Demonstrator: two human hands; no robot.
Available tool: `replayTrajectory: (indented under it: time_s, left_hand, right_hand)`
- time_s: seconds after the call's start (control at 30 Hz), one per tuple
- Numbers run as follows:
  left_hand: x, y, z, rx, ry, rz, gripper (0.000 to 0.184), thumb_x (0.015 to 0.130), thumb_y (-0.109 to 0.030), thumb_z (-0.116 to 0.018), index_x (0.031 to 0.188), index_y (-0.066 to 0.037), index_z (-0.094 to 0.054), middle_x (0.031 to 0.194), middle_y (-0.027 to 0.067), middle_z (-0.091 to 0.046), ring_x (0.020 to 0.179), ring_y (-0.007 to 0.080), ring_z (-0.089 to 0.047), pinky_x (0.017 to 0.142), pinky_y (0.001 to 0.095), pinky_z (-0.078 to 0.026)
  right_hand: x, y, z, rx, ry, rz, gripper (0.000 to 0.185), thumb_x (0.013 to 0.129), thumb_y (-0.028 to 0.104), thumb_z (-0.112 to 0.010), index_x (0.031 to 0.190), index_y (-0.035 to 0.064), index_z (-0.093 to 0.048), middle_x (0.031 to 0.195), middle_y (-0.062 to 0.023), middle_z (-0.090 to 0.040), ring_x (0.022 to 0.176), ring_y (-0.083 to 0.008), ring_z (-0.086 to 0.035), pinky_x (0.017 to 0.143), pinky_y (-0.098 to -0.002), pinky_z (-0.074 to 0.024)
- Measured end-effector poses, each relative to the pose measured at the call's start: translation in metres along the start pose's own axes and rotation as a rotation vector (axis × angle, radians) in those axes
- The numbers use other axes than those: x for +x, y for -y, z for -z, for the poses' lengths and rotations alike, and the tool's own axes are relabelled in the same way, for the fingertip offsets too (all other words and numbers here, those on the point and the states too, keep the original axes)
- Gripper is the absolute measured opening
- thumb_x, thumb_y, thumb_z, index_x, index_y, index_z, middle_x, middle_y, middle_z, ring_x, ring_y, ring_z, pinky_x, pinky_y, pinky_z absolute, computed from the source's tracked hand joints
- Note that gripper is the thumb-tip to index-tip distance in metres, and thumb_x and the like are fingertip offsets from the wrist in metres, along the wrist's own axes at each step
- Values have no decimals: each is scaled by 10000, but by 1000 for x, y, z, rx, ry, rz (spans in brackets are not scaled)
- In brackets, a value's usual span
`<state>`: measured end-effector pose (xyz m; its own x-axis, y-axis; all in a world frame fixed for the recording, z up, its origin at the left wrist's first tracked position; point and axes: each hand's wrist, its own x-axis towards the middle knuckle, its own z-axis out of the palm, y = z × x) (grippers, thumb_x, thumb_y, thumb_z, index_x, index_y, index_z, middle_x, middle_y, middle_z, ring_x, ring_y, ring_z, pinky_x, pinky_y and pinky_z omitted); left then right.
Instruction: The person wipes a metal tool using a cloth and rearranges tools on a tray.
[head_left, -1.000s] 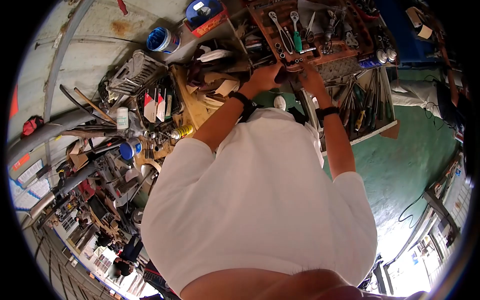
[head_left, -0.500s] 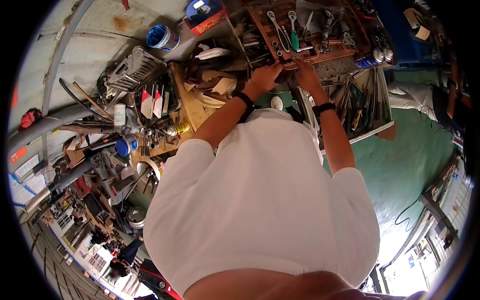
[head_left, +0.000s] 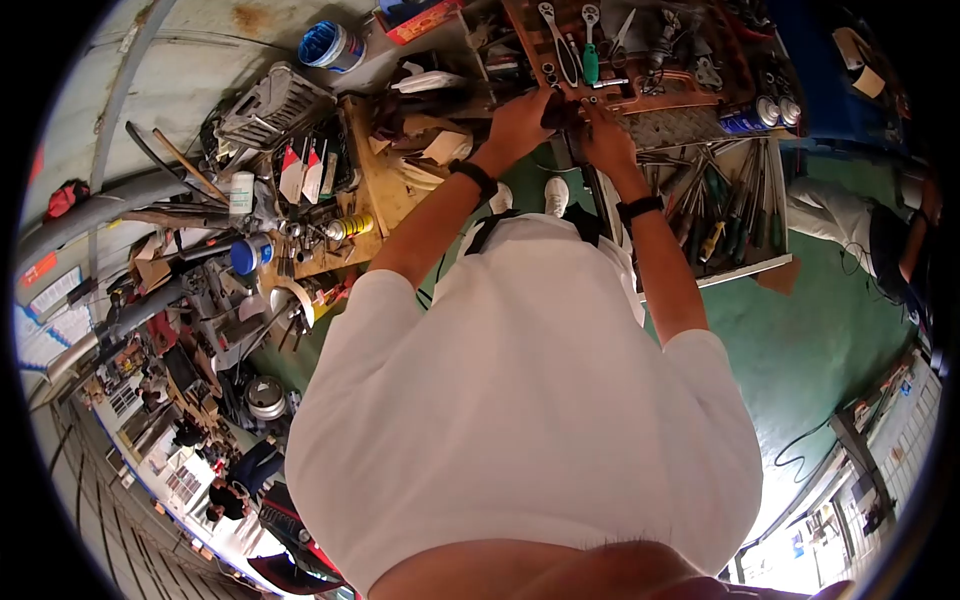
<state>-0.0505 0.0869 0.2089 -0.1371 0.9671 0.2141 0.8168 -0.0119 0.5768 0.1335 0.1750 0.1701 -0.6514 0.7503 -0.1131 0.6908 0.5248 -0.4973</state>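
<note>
At the front edge of an orange-brown tool tray (head_left: 640, 97), my left hand (head_left: 518, 125) is closed, fingers curled at a small dark piece (head_left: 553, 108) I cannot identify. Just to its right, my right hand (head_left: 607, 145) has bent fingers pointing at the same edge. Whatever lies in its fingertips is too small to make out. Beyond the hands, the tray carries a ratchet wrench (head_left: 560, 45), a green-handled ratchet (head_left: 590, 50), scissors (head_left: 622, 35) and several sockets. A shiny metal bar (head_left: 611, 83) rests near my right hand.
Below right, an open drawer (head_left: 735, 268) holds many screwdrivers and rods. Spray cans (head_left: 768, 112) stand right of the tray. On the left, a cluttered wooden bench (head_left: 365, 190) carries a yellow can (head_left: 350, 227) and a blue-lidded tub (head_left: 250, 254). Another person (head_left: 885, 235) is at far right.
The view has shifted slightly, showing both shoes. My left hand has turned and drawn back a little, and the dark piece shows more clearly. My right hand has moved slightly down from the tray edge.
</note>
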Motion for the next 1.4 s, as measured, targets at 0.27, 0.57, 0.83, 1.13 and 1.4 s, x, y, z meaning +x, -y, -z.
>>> replayTrajectory:
  time_s: [0.27, 0.57, 0.83, 1.13, 1.4]
  left_hand:
    - [-22, -27, -56, 112, 116, 155, 609, 703, -166, -780, 1233, -102, -488, 1345, 134, -523, 1004, 363, -614, 809, 443, -526]
    - [-25, -10, -37, 62, 233, 44, 638, 711, -225, -768, 1262, -90, -476, 1352, 119, -540, 1011, 358, -618, 830, 451, -525]
    - [-14, -54, -14, -539, 387, 247, 778, 678, -182, -838, 1338, -77, -439, 1223, 159, -609, 1159, 317, -595, 981, 402, -470]
    - [-7, -78, 9, -837, 497, 34, 840, 751, -203, -811, 1428, -62, -334, 1372, 150, -492, 1270, 285, -497, 1062, 396, -411]
    - [10, -14, -11, -86, 347, 56, 662, 825, -135, -651, 1434, -123, -391, 1209, 153, -582, 1115, 340, -579, 902, 438, -509]
  right_hand:
    - [-6, -12, 14, 175, 128, -53, 477, 788, 118, -567, 1263, 141, -527, 1439, -137, -462, 1080, -400, -605, 828, -504, -538]
    - [-12, -29, 2, 190, -66, 97, 461, 793, 90, -560, 1253, 74, -529, 1453, -140, -445, 1104, -396, -587, 883, -498, -510]
    - [-45, -9, 49, 821, 283, 51, 564, 946, 190, -522, 1469, 107, -330, 1445, -186, -434, 1294, -337, -470, 1037, -408, -403]
    - [-67, 5, 64, 1261, 237, -299, 624, 947, 290, -617, 1437, 76, -294, 1368, -142, -417, 1217, -251, -482, 1013, -347, -407]
    - [-26, -57, 81, 710, -296, -710, 564, 881, 284, -696, 1300, 52, -398, 1165, -182, -556, 1040, -276, -587, 855, -403, -506]
